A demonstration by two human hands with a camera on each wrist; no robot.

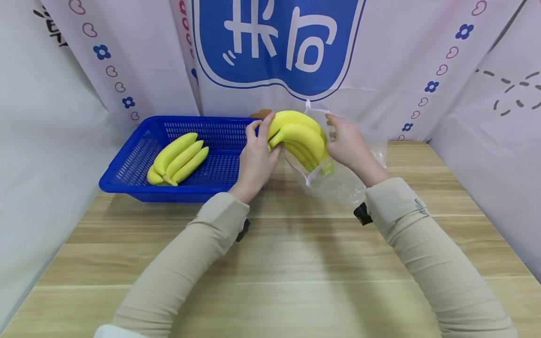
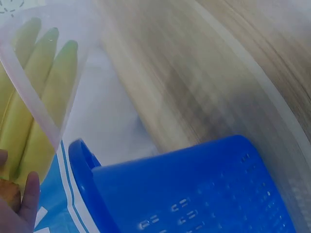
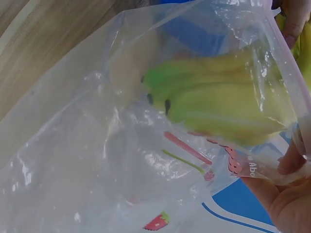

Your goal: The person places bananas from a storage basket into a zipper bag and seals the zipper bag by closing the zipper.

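My left hand (image 1: 258, 157) grips a bunch of yellow bananas (image 1: 300, 134) by its stem end. The tips of the bunch sit inside a clear plastic bag (image 1: 338, 188), below its pale rim. My right hand (image 1: 347, 143) pinches the rim of that bag on the right side. Through the film in the right wrist view, the greenish banana tips (image 3: 160, 85) show, along with printed fruit on the bag. The left wrist view has the stem end (image 2: 9, 194) between the fingers and the bag's edge crossing the bananas.
A blue plastic basket (image 1: 122, 190) stands to the left on the wooden table (image 1: 287, 263), with another bunch of bananas (image 1: 179, 159) in it. Behind the basket and bag hangs a white cloth (image 1: 139, 51) with a blue printed emblem.
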